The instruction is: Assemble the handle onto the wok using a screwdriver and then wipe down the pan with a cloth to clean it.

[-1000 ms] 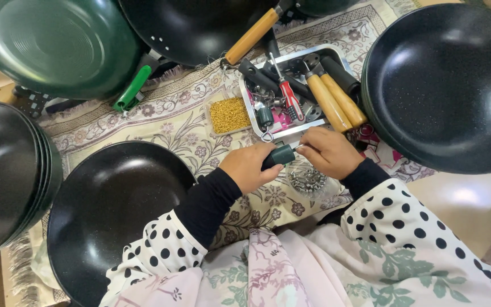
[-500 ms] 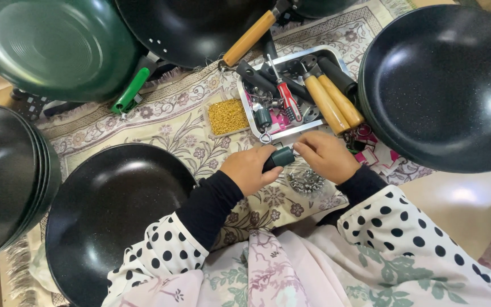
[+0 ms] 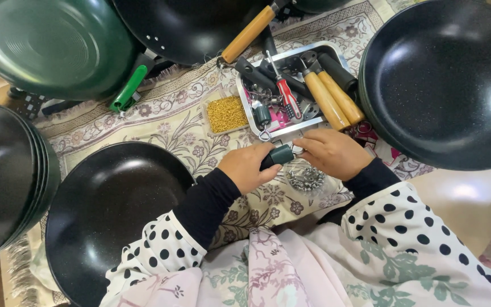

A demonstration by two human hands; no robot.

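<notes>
The dark green handle [image 3: 279,154] is half covered by the left hand [image 3: 249,167]; its metal end is hidden behind the right hand [image 3: 332,152].

Pans [image 3: 444,79] ring mat; tray [image 3: 245,105] blocks ahead; gaps probably narrow.

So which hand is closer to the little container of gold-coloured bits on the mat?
Left. The left hand sits just below and slightly right of the container of gold-coloured bits; the right hand lies farther off to its right.

Both forearms in black sleeves angle inward; the left hand [image 3: 249,166] is curled in a closed grip, the right hand [image 3: 332,152] close beside it, fingers bent.
</notes>
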